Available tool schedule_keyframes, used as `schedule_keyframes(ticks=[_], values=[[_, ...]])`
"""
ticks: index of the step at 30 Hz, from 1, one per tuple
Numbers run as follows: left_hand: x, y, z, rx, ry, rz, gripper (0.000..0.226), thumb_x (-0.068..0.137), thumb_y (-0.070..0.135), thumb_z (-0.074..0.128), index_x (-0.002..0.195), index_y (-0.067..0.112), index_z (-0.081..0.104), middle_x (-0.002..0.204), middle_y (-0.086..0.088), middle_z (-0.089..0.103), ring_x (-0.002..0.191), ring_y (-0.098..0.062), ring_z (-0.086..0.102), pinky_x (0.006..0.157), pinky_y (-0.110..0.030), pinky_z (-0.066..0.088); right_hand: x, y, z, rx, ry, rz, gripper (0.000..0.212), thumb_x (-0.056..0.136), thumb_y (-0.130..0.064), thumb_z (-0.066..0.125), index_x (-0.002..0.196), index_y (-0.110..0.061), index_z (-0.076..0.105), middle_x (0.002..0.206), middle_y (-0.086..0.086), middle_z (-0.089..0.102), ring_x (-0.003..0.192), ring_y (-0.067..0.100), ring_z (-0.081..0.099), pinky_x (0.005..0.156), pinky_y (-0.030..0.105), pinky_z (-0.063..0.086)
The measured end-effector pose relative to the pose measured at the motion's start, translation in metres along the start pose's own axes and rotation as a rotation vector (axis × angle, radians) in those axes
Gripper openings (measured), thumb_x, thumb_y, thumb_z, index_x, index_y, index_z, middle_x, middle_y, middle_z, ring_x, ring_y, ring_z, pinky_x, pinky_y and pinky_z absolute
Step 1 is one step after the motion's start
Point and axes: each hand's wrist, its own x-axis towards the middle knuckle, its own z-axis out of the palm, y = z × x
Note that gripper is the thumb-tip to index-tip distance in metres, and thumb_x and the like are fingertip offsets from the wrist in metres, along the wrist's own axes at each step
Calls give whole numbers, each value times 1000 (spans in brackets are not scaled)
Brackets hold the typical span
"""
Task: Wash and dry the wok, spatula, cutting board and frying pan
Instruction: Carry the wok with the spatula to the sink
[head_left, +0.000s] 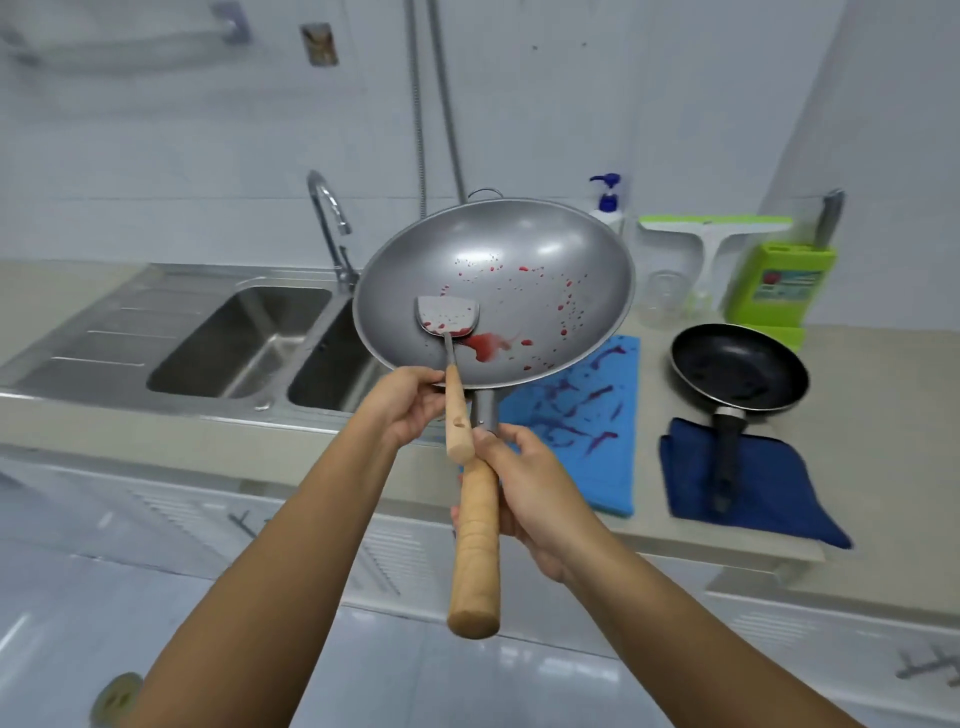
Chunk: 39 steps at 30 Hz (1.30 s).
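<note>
— Head view: where is the wok (519, 270)?

— Held up in the air, tilted with its bowl towards the camera, above the worktop (883, 415) edge between the double sink (239, 343) and the blue cutting board (587, 415). Red spatters dot the inside.

— And the hands?

— The right hand (524, 483) wraps its fingers round the wok's long wooden handle, thumb pointing up. The left hand (410, 410) has its fingers curled, and it seems to pinch the spatula (448, 316) by its wooden handle, just at the wok's near rim.

— The spatula's blade?

— It lies inside the wok, smeared red, beside a red puddle.

— The other things?

— The cutting board lies flat on the worktop, streaked purple. To its right the black frying pan (737, 371) rests on the worktop, its handle lying over a folded dark blue cloth (753, 488).
</note>
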Motion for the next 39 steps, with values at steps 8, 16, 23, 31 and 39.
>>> schedule_keyframes(ticks=[8,16,23,31,39], values=[[56,20,-90,13,19,-51,21,95,-5,44,111,-9,57,68,-10,70,60,-17,70,54,-25,56,58,3,75,32,-32,104,9,97,-37,56,100,-28,55,103,11,67,95,31,68,83,51,58],[139,25,-134,-48,71,-106,32,94,-7,44,125,-11,52,82,-13,68,64,-17,71,58,-26,58,150,3,95,-40,-64,186,12,101,-31,49,100,-23,58,88,4,64,86,27,66,82,49,59],[193,21,-164,-78,69,-121,35,94,-4,47,129,-11,50,97,-18,66,83,-24,68,80,-37,59,205,14,110,-162,-40,212,15,101,-36,48,112,-29,54,102,8,68,86,29,72,79,46,60],[239,11,-191,-56,35,-179,32,94,-6,47,126,-9,51,94,-16,68,79,-22,70,69,-32,60,241,41,127,-423,-5,170,17,104,-35,38,111,-36,53,103,2,66,93,21,66,88,45,56],[268,3,-220,-59,-8,-239,32,94,-8,47,125,-4,52,108,-20,66,88,-25,69,68,-30,60,262,64,164,-560,98,240,33,104,-44,32,129,-31,49,113,-1,65,100,14,62,89,36,53]])
